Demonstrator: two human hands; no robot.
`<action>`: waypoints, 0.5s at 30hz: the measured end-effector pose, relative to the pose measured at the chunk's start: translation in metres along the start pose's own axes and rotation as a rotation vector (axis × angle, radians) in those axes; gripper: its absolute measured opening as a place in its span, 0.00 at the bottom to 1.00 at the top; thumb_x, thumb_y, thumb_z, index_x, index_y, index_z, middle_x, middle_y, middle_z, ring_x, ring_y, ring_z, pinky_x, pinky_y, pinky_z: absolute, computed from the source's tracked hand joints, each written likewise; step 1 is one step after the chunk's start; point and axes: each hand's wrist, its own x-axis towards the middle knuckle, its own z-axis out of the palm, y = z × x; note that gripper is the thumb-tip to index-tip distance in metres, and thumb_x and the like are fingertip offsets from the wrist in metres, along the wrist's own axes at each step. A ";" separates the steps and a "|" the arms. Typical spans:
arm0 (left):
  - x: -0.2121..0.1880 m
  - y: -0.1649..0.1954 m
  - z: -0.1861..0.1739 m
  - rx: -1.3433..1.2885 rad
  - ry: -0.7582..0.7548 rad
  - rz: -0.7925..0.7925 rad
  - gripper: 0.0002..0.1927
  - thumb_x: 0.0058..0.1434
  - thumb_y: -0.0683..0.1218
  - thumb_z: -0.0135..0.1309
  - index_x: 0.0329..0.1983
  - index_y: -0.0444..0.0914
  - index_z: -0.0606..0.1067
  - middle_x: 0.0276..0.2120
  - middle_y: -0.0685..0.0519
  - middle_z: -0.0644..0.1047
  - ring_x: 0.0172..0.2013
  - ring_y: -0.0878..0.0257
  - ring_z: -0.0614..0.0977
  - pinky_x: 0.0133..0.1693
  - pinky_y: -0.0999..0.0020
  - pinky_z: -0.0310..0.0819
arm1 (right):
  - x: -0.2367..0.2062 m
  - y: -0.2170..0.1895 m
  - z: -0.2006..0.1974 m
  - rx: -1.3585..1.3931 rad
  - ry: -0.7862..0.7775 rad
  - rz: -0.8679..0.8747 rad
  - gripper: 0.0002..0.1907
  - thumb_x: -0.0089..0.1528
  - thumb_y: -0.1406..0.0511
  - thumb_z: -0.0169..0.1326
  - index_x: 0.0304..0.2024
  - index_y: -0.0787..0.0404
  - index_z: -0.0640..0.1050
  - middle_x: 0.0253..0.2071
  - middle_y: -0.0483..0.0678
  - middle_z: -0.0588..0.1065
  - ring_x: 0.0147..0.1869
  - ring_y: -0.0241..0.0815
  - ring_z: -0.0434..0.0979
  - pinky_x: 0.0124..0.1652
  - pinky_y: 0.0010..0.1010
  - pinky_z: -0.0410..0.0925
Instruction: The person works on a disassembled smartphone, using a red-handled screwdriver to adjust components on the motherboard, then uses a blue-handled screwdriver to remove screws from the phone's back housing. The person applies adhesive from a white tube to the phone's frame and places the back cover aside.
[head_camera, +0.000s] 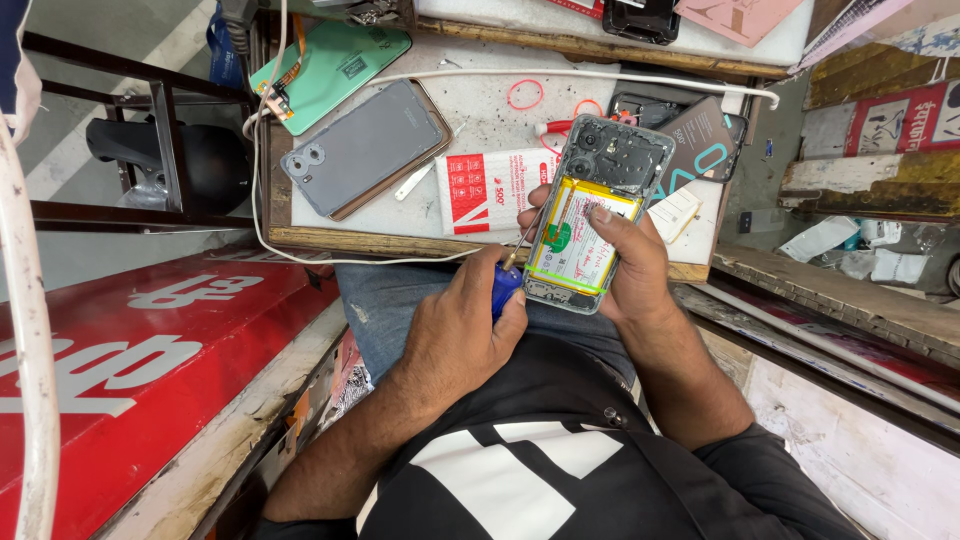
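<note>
Left grip (465, 325): clenched on a blue-handled screwdriver (508, 275), tip at the 9 o'clock edge of the opened phone (590, 225). Right grip (630, 265): grasping that phone, thumb on the battery (580, 245), held over the lap. Back cover already off; battery and upper board cover not yet removed. On the tabletop (470, 110) at 10 o'clock: grey phone back (365, 150), green phone back (335, 65).

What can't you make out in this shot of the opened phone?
- Head view: the thin blue-handled screwdriver has its handle mostly buried in the left hand, and its tip is too small to tell.
- The opened grey phone has one side covered by the right hand.
</note>
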 end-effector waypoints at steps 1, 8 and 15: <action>0.000 -0.001 -0.001 0.005 0.020 0.013 0.27 0.66 0.46 0.55 0.62 0.28 0.62 0.44 0.32 0.78 0.35 0.43 0.86 0.32 0.54 0.84 | 0.000 0.002 0.000 0.019 -0.014 0.009 0.32 0.66 0.60 0.54 0.68 0.70 0.65 0.59 0.67 0.72 0.62 0.61 0.77 0.60 0.56 0.72; 0.005 0.001 -0.005 0.027 0.017 -0.002 0.28 0.65 0.46 0.55 0.63 0.29 0.61 0.43 0.33 0.78 0.34 0.42 0.86 0.32 0.53 0.84 | -0.001 0.004 0.003 0.039 -0.043 0.027 0.33 0.66 0.61 0.55 0.68 0.72 0.63 0.60 0.68 0.72 0.63 0.62 0.76 0.62 0.57 0.71; 0.011 0.000 -0.007 0.021 0.042 0.017 0.28 0.65 0.46 0.56 0.63 0.29 0.62 0.45 0.33 0.78 0.36 0.43 0.86 0.32 0.53 0.84 | 0.000 0.003 0.006 0.014 -0.085 0.024 0.33 0.67 0.60 0.54 0.68 0.71 0.63 0.61 0.68 0.71 0.63 0.62 0.75 0.61 0.57 0.71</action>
